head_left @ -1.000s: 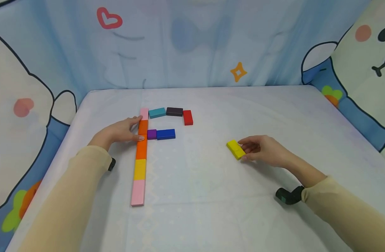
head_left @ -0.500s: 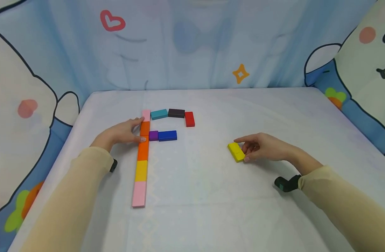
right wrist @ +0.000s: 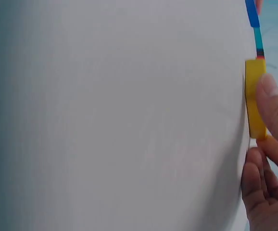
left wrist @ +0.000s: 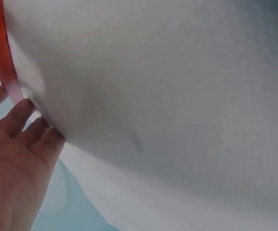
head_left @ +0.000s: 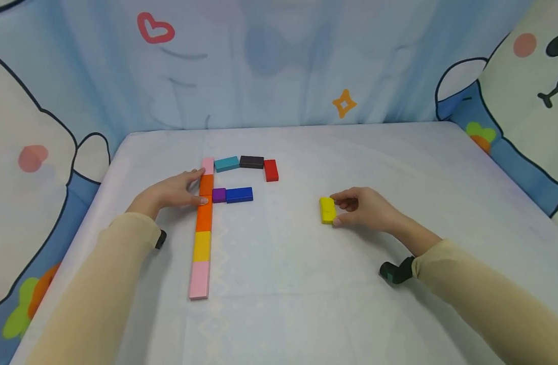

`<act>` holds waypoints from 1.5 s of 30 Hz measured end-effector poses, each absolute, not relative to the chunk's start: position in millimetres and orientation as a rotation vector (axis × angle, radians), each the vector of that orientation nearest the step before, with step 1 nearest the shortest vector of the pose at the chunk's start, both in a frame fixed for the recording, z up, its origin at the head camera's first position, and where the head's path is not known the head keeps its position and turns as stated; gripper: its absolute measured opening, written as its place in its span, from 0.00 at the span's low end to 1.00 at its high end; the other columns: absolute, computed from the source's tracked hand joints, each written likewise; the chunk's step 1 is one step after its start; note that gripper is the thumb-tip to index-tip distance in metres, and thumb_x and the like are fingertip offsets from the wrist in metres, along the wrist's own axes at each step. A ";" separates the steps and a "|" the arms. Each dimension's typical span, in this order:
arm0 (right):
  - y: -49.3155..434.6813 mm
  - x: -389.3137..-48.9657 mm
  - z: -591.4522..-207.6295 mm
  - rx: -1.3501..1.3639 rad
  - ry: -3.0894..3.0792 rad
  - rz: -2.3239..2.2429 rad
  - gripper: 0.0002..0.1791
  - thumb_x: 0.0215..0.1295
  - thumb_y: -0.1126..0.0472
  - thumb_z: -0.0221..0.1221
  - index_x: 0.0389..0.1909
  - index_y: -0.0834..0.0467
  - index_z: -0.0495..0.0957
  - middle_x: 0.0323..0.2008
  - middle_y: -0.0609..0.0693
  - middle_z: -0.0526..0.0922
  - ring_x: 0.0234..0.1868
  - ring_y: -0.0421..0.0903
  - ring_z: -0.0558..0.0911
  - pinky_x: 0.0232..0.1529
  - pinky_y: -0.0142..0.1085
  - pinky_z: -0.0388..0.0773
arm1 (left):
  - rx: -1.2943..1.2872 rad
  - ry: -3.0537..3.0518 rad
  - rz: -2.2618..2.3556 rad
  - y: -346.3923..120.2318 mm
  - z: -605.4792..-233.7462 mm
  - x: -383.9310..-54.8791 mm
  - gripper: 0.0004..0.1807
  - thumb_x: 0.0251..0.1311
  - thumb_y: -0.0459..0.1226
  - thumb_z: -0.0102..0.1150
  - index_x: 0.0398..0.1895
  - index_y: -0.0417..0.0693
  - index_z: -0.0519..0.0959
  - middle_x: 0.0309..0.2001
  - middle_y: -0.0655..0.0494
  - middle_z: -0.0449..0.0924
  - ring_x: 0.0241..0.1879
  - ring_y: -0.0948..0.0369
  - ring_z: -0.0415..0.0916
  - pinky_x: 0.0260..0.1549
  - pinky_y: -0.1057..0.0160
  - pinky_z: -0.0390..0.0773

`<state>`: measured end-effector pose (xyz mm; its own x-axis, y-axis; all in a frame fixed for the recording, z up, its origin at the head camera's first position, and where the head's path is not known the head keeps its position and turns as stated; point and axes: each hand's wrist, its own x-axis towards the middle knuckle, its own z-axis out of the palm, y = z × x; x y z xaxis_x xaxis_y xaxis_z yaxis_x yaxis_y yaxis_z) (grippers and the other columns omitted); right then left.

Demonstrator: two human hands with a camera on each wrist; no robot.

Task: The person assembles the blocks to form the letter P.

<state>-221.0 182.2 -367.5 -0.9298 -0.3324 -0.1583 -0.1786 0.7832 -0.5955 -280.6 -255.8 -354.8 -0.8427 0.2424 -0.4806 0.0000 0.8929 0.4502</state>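
Observation:
Between the thumb and index finger of my right hand [head_left: 370, 210] is a yellow block [head_left: 327, 210], pinched and standing close over the white cloth right of the middle. The right wrist view shows the thumb lying on the block's face and a fingertip by its end. At the left, a straight column of blocks runs away from me: pink [head_left: 199, 280], darker yellow [head_left: 202, 246], two orange [head_left: 204, 219] and a small pink [head_left: 208, 165]. Along this column's left side rests my left hand [head_left: 167, 192], thumb on the orange blocks, index fingertip near the far pink one.
From the column's far end a row reaches right: teal [head_left: 227, 163], black [head_left: 251, 161], then red [head_left: 271, 170] turned toward me. Nearer, a purple block [head_left: 218, 195] and a blue block [head_left: 239, 194] branch right. A printed curtain [head_left: 279, 91] hangs behind the table.
My right hand has moved left with the yellow block, which has turned from slanted to nearly parallel with the column. The left hand keeps its place on the column.

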 end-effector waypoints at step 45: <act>25.5 -240.0 -380.4 0.328 2.734 -1.237 0.38 0.62 0.57 0.72 0.71 0.63 0.70 0.69 0.58 0.74 0.72 0.55 0.70 0.74 0.44 0.71 | 0.163 2.499 0.605 -254.7 -355.0 -280.9 0.51 0.69 0.49 0.60 0.84 0.60 0.39 0.84 0.41 0.35 0.82 0.40 0.33 0.77 0.32 0.43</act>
<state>-240.0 25.5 -380.4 -0.9689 0.1462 -0.1994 0.2463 0.6420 -0.7261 -280.9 -254.7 -355.0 -0.8368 0.2393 -0.4924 -0.0125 0.8908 0.4542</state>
